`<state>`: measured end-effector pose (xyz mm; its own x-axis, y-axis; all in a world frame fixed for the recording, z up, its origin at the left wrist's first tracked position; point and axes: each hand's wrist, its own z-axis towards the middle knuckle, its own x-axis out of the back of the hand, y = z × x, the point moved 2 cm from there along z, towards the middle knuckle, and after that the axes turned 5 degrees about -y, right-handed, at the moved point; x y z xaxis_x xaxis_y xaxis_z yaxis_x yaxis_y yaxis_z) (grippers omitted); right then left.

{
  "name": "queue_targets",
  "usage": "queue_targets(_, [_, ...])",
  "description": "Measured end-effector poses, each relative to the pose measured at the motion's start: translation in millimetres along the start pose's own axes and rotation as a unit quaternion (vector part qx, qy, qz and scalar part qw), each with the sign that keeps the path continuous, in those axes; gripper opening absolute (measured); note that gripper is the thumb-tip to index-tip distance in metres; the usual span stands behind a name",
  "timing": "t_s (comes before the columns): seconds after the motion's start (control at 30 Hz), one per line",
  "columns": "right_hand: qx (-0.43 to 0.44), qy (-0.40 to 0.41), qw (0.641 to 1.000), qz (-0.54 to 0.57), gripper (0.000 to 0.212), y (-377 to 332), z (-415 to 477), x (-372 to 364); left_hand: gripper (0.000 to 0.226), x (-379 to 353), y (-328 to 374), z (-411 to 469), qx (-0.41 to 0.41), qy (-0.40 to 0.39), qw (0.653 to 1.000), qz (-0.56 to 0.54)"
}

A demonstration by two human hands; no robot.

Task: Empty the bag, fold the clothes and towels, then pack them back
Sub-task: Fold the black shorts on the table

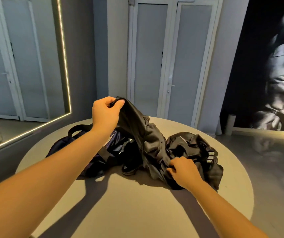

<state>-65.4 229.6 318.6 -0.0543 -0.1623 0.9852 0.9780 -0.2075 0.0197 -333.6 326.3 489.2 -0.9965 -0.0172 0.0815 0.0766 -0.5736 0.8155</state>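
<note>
Slumping on the round surface (pixel 137 212), one dark bag (pixel 94 169) hides its contents; left grip (pixel 106 111) pinches one black garment (pixel 148 140) aloft, right grip (pixel 182 170) pinches its lower folds.

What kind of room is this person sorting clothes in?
Likely a studio or gym changing area rather than a home: a large wall mirror edged with a light strip, a big black-and-white mural, and pale frosted double doors. The work surface is a round table.
</note>
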Motion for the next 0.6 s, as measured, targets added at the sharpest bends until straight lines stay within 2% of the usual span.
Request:
queue_targets(0.1, [-0.041, -0.079, 0.996, -0.027, 0.02, 28, -7, -3, 0.016, 18, 2, 12, 0.015, 0.056, 0.998, -0.011])
queue_targets(0.13, [-0.065, -0.078, 0.995, -0.007, 0.019, 35, -7, -3, 0.017, 22, 1, 16, 0.022, 0.068, 0.997, -0.012])
queue_targets(0.17, [-0.089, -0.055, 0.994, 0.028, 0.019, 36, -6, 2, 0.018, 24, 0, 17, 0.031, 0.07, 0.997, -0.012])
queue_targets(0.23, [-0.095, 0.062, 0.98, 0.166, 0.023, 20, -6, 24, 0.019, 22, -4, 18, 0.041, 0.059, 0.997, -0.013])
queue_targets(0.27, [-0.064, 0.117, 0.957, 0.257, 0.024, 6, -8, 37, 0.018, 20, -5, 17, 0.042, 0.052, 0.998, -0.014])
queue_targets(0.3, [-0.021, 0.129, 0.929, 0.345, 0.023, -12, -12, 51, 0.017, 18, -5, 16, 0.042, 0.047, 0.998, -0.015])
queue_targets(0.33, [0.028, 0.097, 0.914, 0.393, 0.02, -31, -15, 62, 0.016, 16, -5, 15, 0.041, 0.043, 0.998, -0.017])
queue_targets(0.37, [0.064, 0.054, 0.922, 0.377, 0.019, -49, -19, 67, 0.016, 14, -3, 15, 0.042, 0.042, 0.998, -0.018])
queue_targets(0.43, [0.072, 0.006, 0.959, 0.274, 0.019, -67, -19, 58, 0.016, 13, 2, 16, 0.043, 0.043, 0.998, -0.024])
queue_targets(0.47, [0.057, -0.002, 0.961, 0.27, 0.031, -66, -15, 52, 0.016, 14, 4, 17, 0.042, 0.044, 0.998, -0.026])
queue_targets(0.53, [0.036, -0.021, 0.933, 0.358, 0.04, -54, -8, 56, 0.018, 19, 8, 22, 0.044, 0.042, 0.998, -0.024])
queue_targets(0.6, [0.019, -0.056, 0.881, 0.469, 0.03, -44, -2, 86, 0.02, 28, 8, 29, 0.064, 0.03, 0.997, -0.014])
